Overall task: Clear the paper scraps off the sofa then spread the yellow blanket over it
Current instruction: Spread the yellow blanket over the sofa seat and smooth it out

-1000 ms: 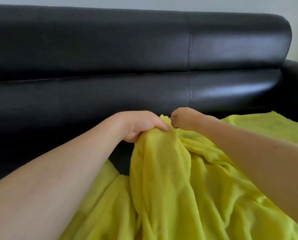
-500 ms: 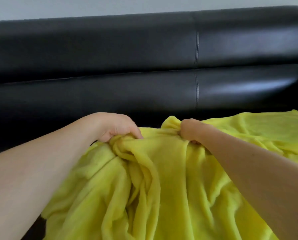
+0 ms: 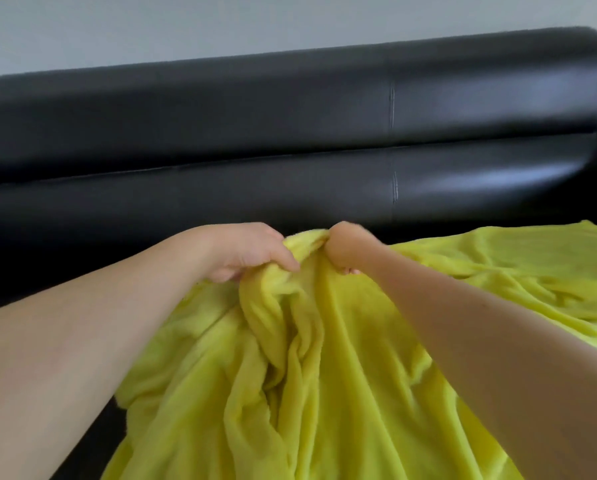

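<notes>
A person's left hand (image 3: 246,252) and right hand (image 3: 347,247), fists close together, each grip a bunched fold of the yellow blanket (image 3: 324,358) near its far edge. The blanket lies rumpled across the seat of a black sofa (image 3: 290,133), trailing right and toward the camera.

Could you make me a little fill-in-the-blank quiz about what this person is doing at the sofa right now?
1. Both hands grip a blanket whose colour is ____.
2. The left hand and right hand hold the cloth close ____.
3. The sofa behind the blanket is coloured ____.
4. The part of the sofa seat still uncovered lies on the person's ____ side.

Missing words: yellow; together; black; left
</notes>
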Action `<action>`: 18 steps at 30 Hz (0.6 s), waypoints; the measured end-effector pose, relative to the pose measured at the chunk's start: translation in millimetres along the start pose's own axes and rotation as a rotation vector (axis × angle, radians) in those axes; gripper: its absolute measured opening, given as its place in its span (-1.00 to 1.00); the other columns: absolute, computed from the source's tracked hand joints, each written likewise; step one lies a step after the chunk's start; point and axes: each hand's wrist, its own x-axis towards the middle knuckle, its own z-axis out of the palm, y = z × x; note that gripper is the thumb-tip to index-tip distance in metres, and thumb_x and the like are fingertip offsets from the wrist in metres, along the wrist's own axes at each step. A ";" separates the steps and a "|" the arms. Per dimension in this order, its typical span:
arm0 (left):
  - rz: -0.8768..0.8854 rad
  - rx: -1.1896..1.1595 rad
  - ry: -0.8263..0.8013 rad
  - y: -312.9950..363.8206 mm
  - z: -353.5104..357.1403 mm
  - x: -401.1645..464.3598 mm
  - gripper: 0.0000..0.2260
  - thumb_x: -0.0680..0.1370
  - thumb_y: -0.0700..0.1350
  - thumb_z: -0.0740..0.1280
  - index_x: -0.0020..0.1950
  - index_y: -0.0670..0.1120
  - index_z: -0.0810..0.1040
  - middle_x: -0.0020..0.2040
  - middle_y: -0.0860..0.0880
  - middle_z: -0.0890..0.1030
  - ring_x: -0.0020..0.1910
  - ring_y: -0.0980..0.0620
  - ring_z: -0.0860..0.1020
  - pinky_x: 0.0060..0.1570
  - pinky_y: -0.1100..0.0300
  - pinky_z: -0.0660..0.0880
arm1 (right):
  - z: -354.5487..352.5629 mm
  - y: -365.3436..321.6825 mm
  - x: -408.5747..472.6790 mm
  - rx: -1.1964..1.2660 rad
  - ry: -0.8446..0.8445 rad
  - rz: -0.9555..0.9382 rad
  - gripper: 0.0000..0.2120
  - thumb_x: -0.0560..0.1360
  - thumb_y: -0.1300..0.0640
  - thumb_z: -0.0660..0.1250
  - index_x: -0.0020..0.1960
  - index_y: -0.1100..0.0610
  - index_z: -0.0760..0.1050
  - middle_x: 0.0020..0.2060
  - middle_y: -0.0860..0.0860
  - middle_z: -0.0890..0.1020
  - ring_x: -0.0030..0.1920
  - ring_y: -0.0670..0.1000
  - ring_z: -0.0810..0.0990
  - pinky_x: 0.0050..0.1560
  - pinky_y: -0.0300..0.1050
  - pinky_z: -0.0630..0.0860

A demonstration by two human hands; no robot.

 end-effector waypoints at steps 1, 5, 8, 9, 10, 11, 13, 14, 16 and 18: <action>-0.057 0.015 -0.129 -6.5 -4.4 -8.6 -0.73 0.52 -0.20 0.40 0.17 -0.28 0.58 -0.02 -0.25 0.68 -0.04 -0.23 0.67 0.07 -0.13 0.60 | -5.5 11.9 2.7 -0.013 0.029 0.054 -0.82 0.45 0.34 0.25 -0.33 0.26 0.46 -0.45 0.07 0.52 -0.43 0.09 0.54 -0.47 -0.15 0.39; -0.103 0.101 -0.452 -32.5 -23.1 -41.1 -0.91 0.59 -0.17 0.31 -0.09 -0.14 0.57 -0.37 -0.11 0.50 -0.53 0.05 0.42 -0.43 0.19 0.46 | -21.8 55.6 1.5 0.054 0.069 0.383 -0.72 0.57 0.11 0.24 0.25 0.15 0.48 0.08 0.05 0.53 0.18 0.08 0.53 0.03 -0.13 0.46; 0.099 -0.136 -0.233 -35.4 -30.6 -43.0 -0.81 0.65 -0.10 0.23 0.12 -0.14 0.60 -0.02 -0.13 0.68 -0.10 -0.06 0.65 -0.03 0.10 0.54 | -9.1 46.8 -0.5 0.394 0.100 0.386 -0.61 0.57 0.17 0.19 0.39 0.17 0.38 0.01 0.13 0.53 0.07 0.15 0.57 0.00 -0.01 0.54; 0.137 -0.253 -0.147 -34.5 -32.7 -39.5 -0.75 0.67 -0.08 0.19 0.25 -0.14 0.57 0.13 -0.13 0.67 0.09 -0.08 0.64 0.12 0.05 0.53 | -7.1 34.9 0.1 0.317 0.135 0.368 -0.52 0.55 0.20 0.23 0.45 0.16 0.28 0.06 0.14 0.47 0.02 0.17 0.56 -0.02 0.01 0.55; 0.159 -0.364 -0.077 -32.4 -32.5 -34.7 -0.70 0.69 -0.07 0.15 0.33 -0.16 0.52 0.22 -0.16 0.63 0.19 -0.12 0.60 0.19 0.00 0.51 | -4.3 22.4 -2.0 0.210 0.156 0.331 -0.38 0.51 0.24 0.27 0.51 0.09 0.14 0.19 0.16 0.35 -0.02 0.18 0.52 -0.03 0.02 0.55; 0.168 -0.441 -0.022 -30.4 -31.9 -31.0 -0.67 0.70 -0.07 0.13 0.37 -0.20 0.46 0.26 -0.22 0.59 0.23 -0.17 0.58 0.19 -0.02 0.51 | -1.4 9.7 -4.7 0.152 0.179 0.229 -0.25 0.47 0.28 0.29 0.54 -0.02 0.02 0.30 0.15 0.20 -0.04 0.15 0.49 -0.04 0.01 0.54; 0.171 -0.494 0.067 -28.9 -29.1 -27.5 -0.68 0.70 -0.05 0.12 0.32 -0.22 0.45 0.19 -0.27 0.58 0.15 -0.22 0.59 0.11 -0.02 0.54 | 1.1 -16.9 -8.2 0.097 0.117 0.003 -0.17 0.43 0.25 0.32 0.50 -0.21 -0.01 0.28 0.06 0.13 -0.04 0.09 0.42 -0.06 -0.01 0.55; 0.178 -0.490 0.104 -28.6 -26.9 -26.2 -0.71 0.70 -0.04 0.12 0.26 -0.20 0.47 0.11 -0.24 0.57 0.06 -0.20 0.59 0.09 -0.03 0.54 | 3.3 -27.6 -11.4 0.015 0.058 -0.052 -0.28 0.44 0.15 0.34 0.46 -0.25 0.10 0.22 0.05 0.17 -0.04 0.07 0.39 -0.06 0.00 0.54; 0.199 -0.452 0.148 -30.2 -21.2 -24.2 -0.75 0.69 -0.03 0.15 0.16 -0.17 0.49 0.00 -0.19 0.52 -0.05 -0.13 0.53 0.07 -0.04 0.54 | 10.2 -45.8 -18.3 -0.184 -0.017 -0.021 -0.66 0.46 -0.08 0.32 0.23 -0.15 0.43 0.07 0.04 0.27 -0.13 0.06 0.38 -0.10 0.00 0.48; 0.218 -0.392 0.141 -29.7 -16.8 -24.8 -0.76 0.68 -0.01 0.15 0.12 -0.16 0.49 -0.05 -0.17 0.50 -0.08 -0.12 0.50 0.08 -0.07 0.54 | 13.4 -58.0 -21.0 -0.154 -0.053 -0.044 -0.75 0.48 -0.08 0.32 0.14 -0.06 0.49 0.05 0.04 0.35 -0.19 0.05 0.45 -0.18 -0.06 0.46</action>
